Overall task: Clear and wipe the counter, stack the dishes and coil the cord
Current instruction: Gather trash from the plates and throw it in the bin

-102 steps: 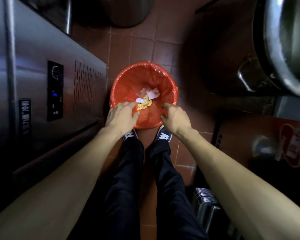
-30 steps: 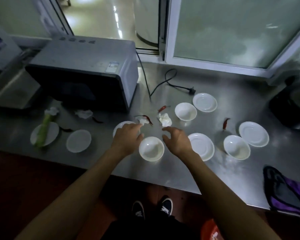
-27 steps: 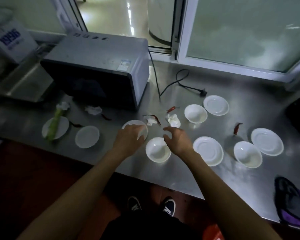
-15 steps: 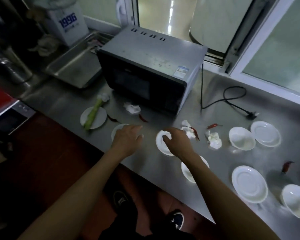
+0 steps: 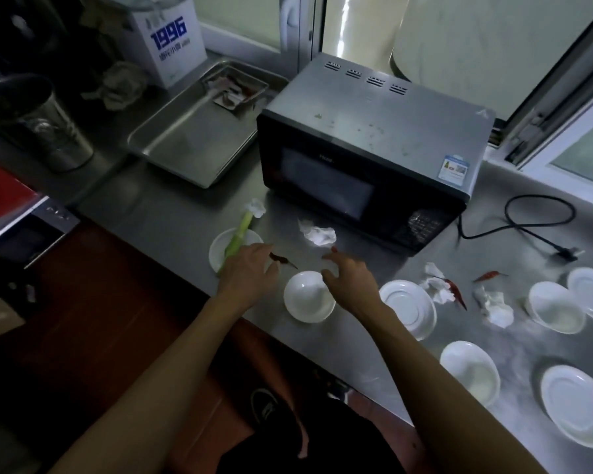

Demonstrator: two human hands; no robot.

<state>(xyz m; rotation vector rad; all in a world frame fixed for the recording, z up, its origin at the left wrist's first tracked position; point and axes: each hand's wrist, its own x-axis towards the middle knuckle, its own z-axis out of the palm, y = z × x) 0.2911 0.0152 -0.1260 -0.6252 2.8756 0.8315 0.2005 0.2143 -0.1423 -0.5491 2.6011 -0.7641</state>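
My left hand hovers with loose fingers over the steel counter, beside a dark dried chili and a plate holding a green stalk. My right hand is empty too, its fingers spread above a white dish, near a crumpled tissue. Several white plates and bowls lie to the right, such as a plate and a bowl. More tissues and red chilies lie among them. The black cord sprawls behind the microwave.
A steel tray sits left of the microwave, with a white box and a metal container behind it. The counter's front edge runs diagonally below my hands. A window frame borders the back right.
I turned from the red bin on the floor to the counter, and the view shifted left. Both hands moved left along the counter, from the middle dishes toward the stalk plate and tissue.
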